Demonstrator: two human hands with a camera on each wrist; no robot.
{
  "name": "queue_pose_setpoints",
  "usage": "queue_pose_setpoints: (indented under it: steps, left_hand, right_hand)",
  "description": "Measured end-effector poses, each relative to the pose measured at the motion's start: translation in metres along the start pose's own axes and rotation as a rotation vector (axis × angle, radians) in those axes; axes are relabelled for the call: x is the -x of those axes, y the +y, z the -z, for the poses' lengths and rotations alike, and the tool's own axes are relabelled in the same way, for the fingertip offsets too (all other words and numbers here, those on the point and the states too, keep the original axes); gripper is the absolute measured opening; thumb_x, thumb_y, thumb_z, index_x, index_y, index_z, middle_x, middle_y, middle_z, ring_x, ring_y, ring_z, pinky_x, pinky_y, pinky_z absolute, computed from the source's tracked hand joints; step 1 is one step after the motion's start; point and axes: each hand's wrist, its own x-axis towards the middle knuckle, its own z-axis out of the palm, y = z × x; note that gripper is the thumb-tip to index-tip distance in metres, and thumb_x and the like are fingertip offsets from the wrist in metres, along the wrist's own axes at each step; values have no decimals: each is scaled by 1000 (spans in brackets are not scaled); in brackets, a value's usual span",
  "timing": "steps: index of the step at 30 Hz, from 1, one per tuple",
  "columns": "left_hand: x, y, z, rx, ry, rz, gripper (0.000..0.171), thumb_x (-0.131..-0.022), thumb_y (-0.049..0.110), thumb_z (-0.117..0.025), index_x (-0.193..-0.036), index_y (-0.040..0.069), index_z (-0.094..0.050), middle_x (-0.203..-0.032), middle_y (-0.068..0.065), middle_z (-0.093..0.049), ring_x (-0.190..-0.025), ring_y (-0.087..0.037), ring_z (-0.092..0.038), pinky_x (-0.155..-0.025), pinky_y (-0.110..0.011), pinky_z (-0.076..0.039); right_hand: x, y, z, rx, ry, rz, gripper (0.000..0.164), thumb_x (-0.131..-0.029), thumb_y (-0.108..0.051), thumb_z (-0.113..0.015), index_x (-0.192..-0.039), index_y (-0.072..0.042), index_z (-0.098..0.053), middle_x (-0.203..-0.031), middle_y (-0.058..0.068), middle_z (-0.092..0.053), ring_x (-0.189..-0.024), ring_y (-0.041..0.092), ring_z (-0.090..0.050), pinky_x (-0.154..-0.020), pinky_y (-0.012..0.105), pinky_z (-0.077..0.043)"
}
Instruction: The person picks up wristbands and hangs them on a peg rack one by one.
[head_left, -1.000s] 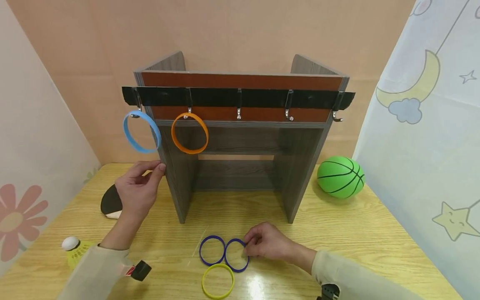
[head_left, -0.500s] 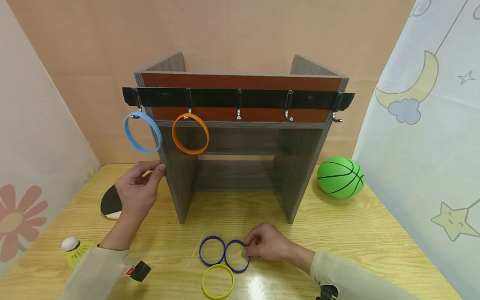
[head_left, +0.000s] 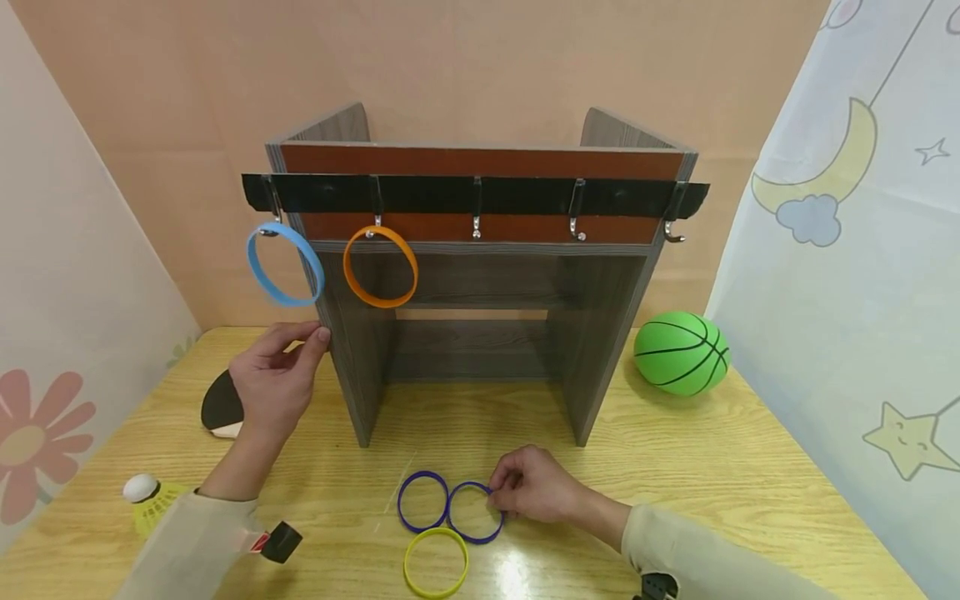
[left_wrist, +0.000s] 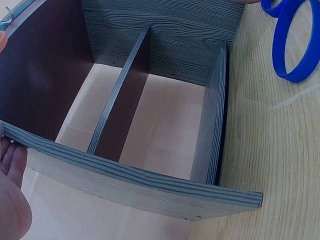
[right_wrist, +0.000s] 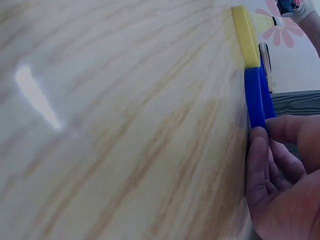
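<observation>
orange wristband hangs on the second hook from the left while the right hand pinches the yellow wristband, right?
The colour is wrong: the right hand pinches a blue wristband, as the right wrist view shows. The orange wristband does hang on the second hook from the left.

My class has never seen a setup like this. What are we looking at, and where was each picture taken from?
There is no robot: a person works with bare hands. The wide view is taken from the person's head, the closer ones from the left and right wrists. On the table lie a yellow ring and two dark blue rings, plus a green ball, a shuttlecock and a black paddle. A light blue ring and an orange ring hang from hooks on the stand. The right hand has one blue ring in its grip; the left hand seems to hold the stand's side edge.
</observation>
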Motion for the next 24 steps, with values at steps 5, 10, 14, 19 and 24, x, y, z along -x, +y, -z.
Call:
queue_pose_setpoints:
  steps: [5,10,14,19,24]
  left_hand:
    - [1,-1,0,14,0,5,8,-78,-16,-68,-82,-21,-64,-78,-20,-66,-72,-13,-65,-67,-19,-54]
    - [0,-2,0,47,5,1,10,-78,-14,-69,-81,-22,-64,-78,-19,-67,-72,-14,-66,-67,-19,-54]
    - [0,-1,-2,45,3,-13,12,-79,-12,-70,-81,-22,-64,-77,-18,-67,-71,-13,-66,-67,-20,-54]
    - [0,-1,-2,36,2,-18,12,-79,-12,-69,-81,-21,-64,-77,-19,-66,-71,-13,-65,-67,-19,-54]
    - [1,0,-1,34,6,-8,13,-79,-10,-70,-81,-22,-64,-77,-19,-66,-71,-14,-66,-67,-19,-54]
  right_hand:
    - [3,0,1,-64,19,-20,5,-81,-2,-70,-83,-1,-65,-70,3,-62,-57,18,-61,-50,28,-54]
    - [6,1,5,-147,25,-67,8,-83,-3,-69,-86,1,-63,-72,6,-62,-59,20,-62,-49,27,-54]
    - [7,5,8,-220,14,-100,10,-83,-3,-70,-88,2,-62,-73,8,-61,-60,19,-62,-50,26,-53]
    - [8,8,10,-283,-4,-106,11,-83,-2,-69,-88,4,-61,-74,9,-61,-61,20,-62,-52,28,-54]
    - [11,7,12,-323,-15,-112,13,-82,-1,-70,-87,6,-60,-73,11,-62,-60,20,-62,-53,28,-54]
